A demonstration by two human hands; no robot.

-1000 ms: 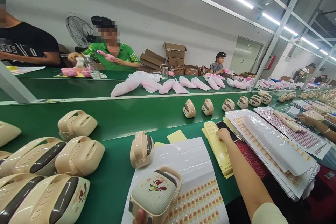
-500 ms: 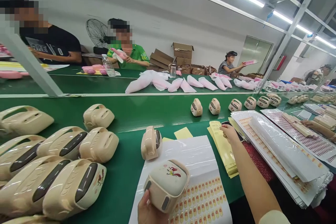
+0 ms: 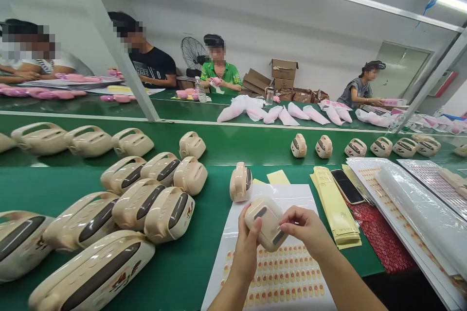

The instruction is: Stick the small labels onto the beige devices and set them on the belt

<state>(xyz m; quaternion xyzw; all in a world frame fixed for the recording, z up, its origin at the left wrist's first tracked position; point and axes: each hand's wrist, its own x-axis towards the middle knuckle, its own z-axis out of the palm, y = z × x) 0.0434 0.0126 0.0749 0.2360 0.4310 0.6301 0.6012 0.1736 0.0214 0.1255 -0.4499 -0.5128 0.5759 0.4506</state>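
1. Left of the grip stand glossy cream plastic cases point(image 3: 136, 204) with loop handles and dark brown windows; several nearer ones bear a red cartoon picture on their pale fronts.
2. Beyond the grip, to its left, a person's black T-shirt point(image 3: 156, 65) shows white lettering; "ARE" can be read.
3. Just past the grip, a smaller-looking cream handled case point(image 3: 240, 182) stands upright at the white sheet's edge.
4. The left hand point(image 3: 246, 248) curls firmly around a rounded cream plastic box point(image 3: 265, 228), thumb across the face with two dark grey strips.
5. Beneath the grip lies a smooth white sheet point(image 3: 292, 199) with rows of yellowish oval stickers point(image 3: 282, 279), each marked orange-red.
6. The right hand point(image 3: 306, 228) bends inward, thumb and forefinger drawn near each other at the box's right edge; I cannot tell whether they meet or pinch anything thin.
7. Right of the grip: yellow paper strips point(image 3: 333, 209), their print too small to read, a black-screened phone point(image 3: 347, 185), and red bubble wrap point(image 3: 386, 240).
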